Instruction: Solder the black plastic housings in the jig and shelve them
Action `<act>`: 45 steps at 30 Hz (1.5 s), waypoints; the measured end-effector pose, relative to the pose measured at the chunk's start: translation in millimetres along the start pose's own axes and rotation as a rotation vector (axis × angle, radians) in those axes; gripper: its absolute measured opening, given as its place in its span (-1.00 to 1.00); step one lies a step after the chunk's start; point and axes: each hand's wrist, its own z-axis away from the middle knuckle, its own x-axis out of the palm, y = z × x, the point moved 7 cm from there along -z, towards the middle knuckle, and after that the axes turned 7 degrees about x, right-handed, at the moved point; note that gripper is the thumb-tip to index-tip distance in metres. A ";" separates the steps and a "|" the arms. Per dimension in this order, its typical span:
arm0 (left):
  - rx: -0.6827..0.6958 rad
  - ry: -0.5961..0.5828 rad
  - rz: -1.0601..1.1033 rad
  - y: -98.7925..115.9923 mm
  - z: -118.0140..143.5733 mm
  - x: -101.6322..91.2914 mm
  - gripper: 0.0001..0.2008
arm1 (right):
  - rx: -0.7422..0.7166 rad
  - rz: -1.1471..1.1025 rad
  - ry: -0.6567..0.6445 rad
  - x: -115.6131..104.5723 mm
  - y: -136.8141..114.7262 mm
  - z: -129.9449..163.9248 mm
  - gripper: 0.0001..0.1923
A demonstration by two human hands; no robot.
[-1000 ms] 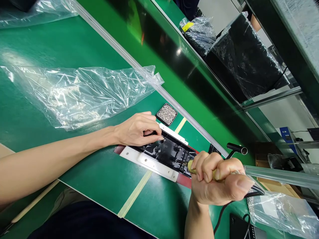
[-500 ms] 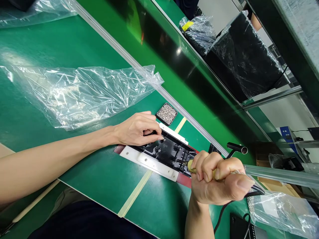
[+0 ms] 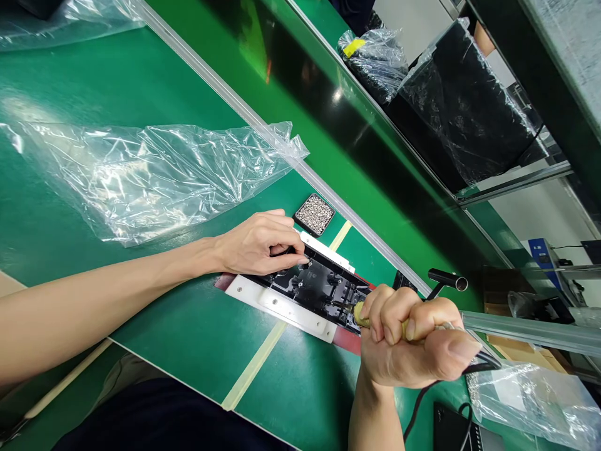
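Observation:
My right hand (image 3: 408, 338) is wrapped round the yellow handle of a corded soldering iron (image 3: 360, 313). Its thin tip points down at the right part of a black plastic panel (image 3: 317, 285); whether it touches is too small to tell. The panel, with moulded posts and ribs, lies in a white fixture (image 3: 282, 307) on the bench. Over the panel's left part rests my left hand (image 3: 263, 244), thumb and fingers closed together at the panel. What they pinch, if anything, is hidden. Just beyond that hand, a small black tray (image 3: 314, 215) holds many tiny metal pieces.
A crumpled clear plastic bag (image 3: 173, 175) covers the bench's left side. Behind the fixture runs a metal rail (image 3: 225, 94). A black tube holder (image 3: 446, 280) stands right of my right hand, with another plastic bag (image 3: 535, 401) and a black cable (image 3: 416, 407) nearby.

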 end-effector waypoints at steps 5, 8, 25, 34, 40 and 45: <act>0.003 -0.001 0.004 0.9 -0.6 -0.8 -0.84 | 0.010 -0.001 -0.014 0.3 -0.3 0.2 -0.36; 0.002 0.002 0.001 0.8 -1.0 -0.7 -0.83 | 0.005 0.000 -0.008 0.0 -0.9 0.2 -0.37; -0.002 -0.004 0.002 0.2 -1.0 0.4 -0.83 | -0.006 0.002 -0.010 0.4 -0.2 0.3 -0.37; -0.001 -0.004 0.002 0.5 -0.5 -0.4 -0.85 | -0.014 -0.014 -0.016 1.3 -0.3 -0.2 -0.42; 0.000 -0.003 -0.001 0.9 -0.8 -0.9 -0.82 | -0.010 -0.006 -0.027 0.4 -0.1 0.5 -0.39; -0.003 -0.002 0.000 0.8 -1.0 -0.1 -0.81 | -0.008 -0.009 -0.022 1.0 0.4 0.3 -0.40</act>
